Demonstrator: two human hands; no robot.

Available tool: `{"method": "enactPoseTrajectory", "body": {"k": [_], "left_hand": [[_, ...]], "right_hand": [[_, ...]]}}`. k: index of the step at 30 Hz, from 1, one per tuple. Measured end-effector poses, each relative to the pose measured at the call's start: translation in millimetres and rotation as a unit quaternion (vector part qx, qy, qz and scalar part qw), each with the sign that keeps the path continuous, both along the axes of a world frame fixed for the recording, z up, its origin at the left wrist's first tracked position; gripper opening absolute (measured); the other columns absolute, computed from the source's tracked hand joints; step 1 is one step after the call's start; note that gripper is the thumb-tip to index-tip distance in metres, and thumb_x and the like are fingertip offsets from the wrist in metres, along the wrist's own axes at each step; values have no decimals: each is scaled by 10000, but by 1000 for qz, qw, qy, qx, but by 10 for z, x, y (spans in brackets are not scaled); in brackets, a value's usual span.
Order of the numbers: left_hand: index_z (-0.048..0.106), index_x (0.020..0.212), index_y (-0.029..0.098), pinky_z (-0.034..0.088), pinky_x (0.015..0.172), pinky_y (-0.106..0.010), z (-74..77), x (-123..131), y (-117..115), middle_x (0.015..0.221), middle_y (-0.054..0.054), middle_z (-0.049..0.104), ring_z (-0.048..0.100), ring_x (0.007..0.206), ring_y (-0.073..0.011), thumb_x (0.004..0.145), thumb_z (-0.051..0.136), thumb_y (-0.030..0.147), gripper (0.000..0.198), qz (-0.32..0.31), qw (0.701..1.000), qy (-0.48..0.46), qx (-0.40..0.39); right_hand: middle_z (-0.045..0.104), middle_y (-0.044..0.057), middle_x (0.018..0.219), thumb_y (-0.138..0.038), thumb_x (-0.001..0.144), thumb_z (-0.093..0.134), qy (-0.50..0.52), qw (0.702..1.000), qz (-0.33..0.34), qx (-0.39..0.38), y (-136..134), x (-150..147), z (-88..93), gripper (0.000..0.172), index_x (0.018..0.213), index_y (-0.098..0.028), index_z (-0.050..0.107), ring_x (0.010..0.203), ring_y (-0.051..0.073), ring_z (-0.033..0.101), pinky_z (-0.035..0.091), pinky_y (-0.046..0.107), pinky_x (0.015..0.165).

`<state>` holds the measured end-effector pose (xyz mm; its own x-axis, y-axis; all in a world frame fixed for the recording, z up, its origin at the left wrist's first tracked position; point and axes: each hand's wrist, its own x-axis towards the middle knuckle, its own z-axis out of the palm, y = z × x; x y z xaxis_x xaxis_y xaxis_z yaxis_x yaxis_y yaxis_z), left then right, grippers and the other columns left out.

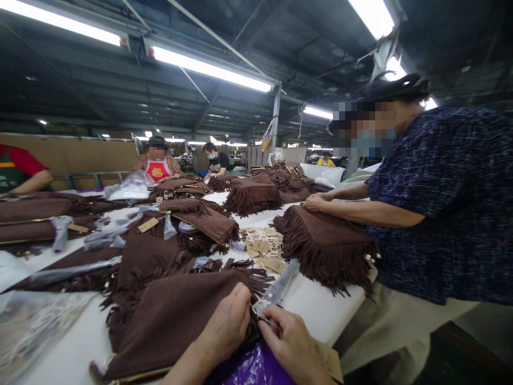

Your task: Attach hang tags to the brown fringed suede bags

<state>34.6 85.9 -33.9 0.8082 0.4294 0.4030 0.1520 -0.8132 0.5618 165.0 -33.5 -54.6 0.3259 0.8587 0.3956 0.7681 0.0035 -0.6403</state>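
A dark brown fringed bag with a gold zip lies flat in front of me. My left hand is closed at the bag's right end; what its fingers hold is hidden. Close beside it, my right hand pinches a thin white string near the bag's corner. A clear plastic-wrapped strap piece runs away from the fingertips. By my right wrist shows a tan cardboard tag, partly covered by the hand. Shiny purple plastic lies below both hands.
A heap of tan tags with white strings sits mid-table. Several more brown fringed bags are spread and stacked around. On the right, a co-worker handles a fringed bag. A clear bag of white strings lies at left.
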Motion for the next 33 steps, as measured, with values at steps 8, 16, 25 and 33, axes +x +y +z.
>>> {"method": "enactPoseTrajectory", "body": {"k": [8, 16, 25, 33], "left_hand": [[427, 788, 224, 445, 587, -263, -96, 30, 115, 638, 17, 549, 547, 589, -157, 889, 379, 234, 112, 51, 960, -125, -244], [468, 785, 213, 409, 455, -211, -29, 71, 100, 561, 56, 507, 483, 474, -118, 842, 506, 411, 209, 53, 911, -197, -359], [557, 798, 180, 391, 584, -228, 73, 26, 7, 717, 12, 552, 506, 661, -142, 812, 556, 301, 122, 16, 953, -94, -288], [454, 636, 200, 319, 604, -257, 58, 37, 33, 640, 15, 506, 458, 639, -150, 849, 455, 290, 231, 48, 983, -35, -174]], "right_hand": [[572, -17, 753, -107, 804, 473, 39, 997, 18, 63, 2, 80, 25, 149, 835, -221, 564, 626, 152, 569, 425, 248, 586], [592, 29, 885, -223, 948, 469, 22, 998, 60, 2, 148, -1, 105, 204, 863, -222, 654, 832, 191, 602, 429, 294, 761], [573, 14, 746, -237, 895, 530, 67, 996, 54, 4, 237, 26, 113, 229, 698, -198, 640, 705, 172, 548, 421, 266, 663], [568, -6, 747, -316, 908, 493, 120, 991, 53, -16, 179, 49, 139, 224, 803, -206, 657, 608, 147, 550, 427, 260, 612]]}}
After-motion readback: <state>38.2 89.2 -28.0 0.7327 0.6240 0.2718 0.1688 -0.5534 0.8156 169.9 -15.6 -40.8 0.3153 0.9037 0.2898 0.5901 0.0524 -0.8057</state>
